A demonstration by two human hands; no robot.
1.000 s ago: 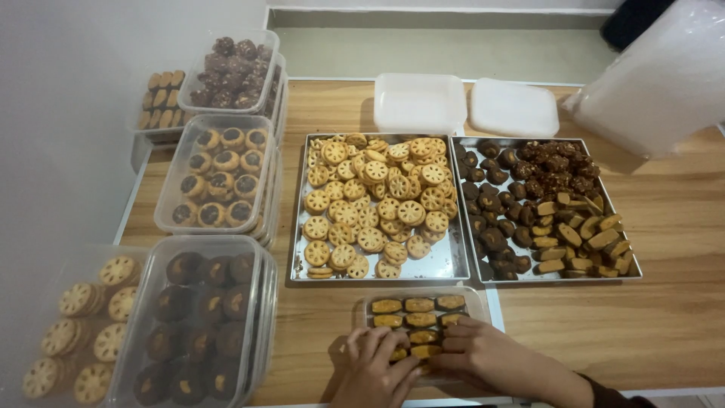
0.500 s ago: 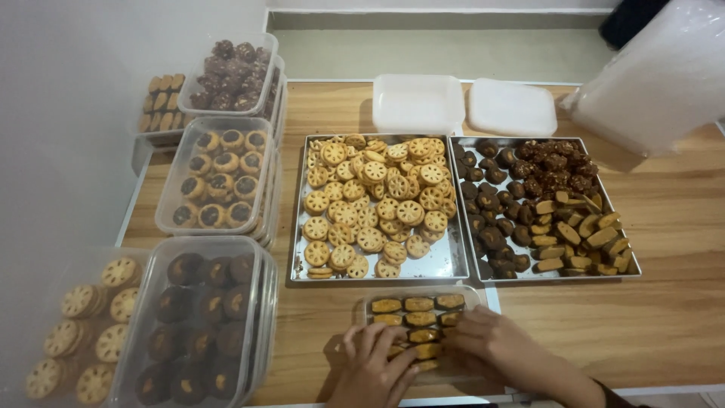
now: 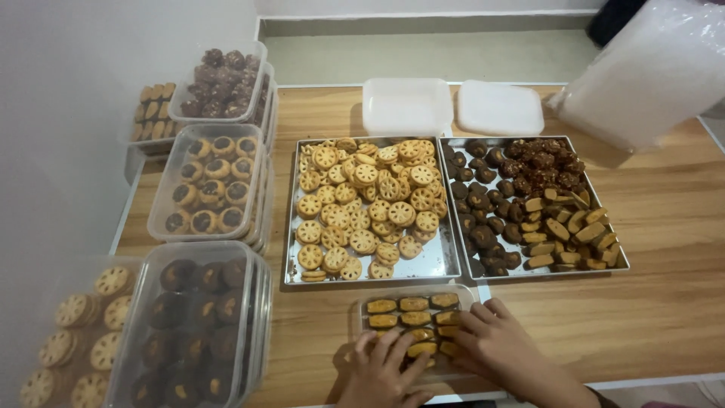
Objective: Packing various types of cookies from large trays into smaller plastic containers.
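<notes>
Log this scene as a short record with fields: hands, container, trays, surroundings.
left hand: fingers on oblong yellow-brown cookies
right hand: on the cookies too, at the container's right side
container: small clear plastic box, partly filled
trays: metal tray of round lattice cookies; metal tray of dark cookies
surroundings: wooden table; two white lids

Golden wheel-patterned cookies (image 3: 366,204) beside dark brown cookies (image 3: 483,211) on silver trays (image 3: 445,264).

Wooden table (image 3: 664,249), two metal trays (image 3: 445,264) of cookies, clear plastic containers (image 3: 208,181), lids (image 3: 498,109)
</notes>
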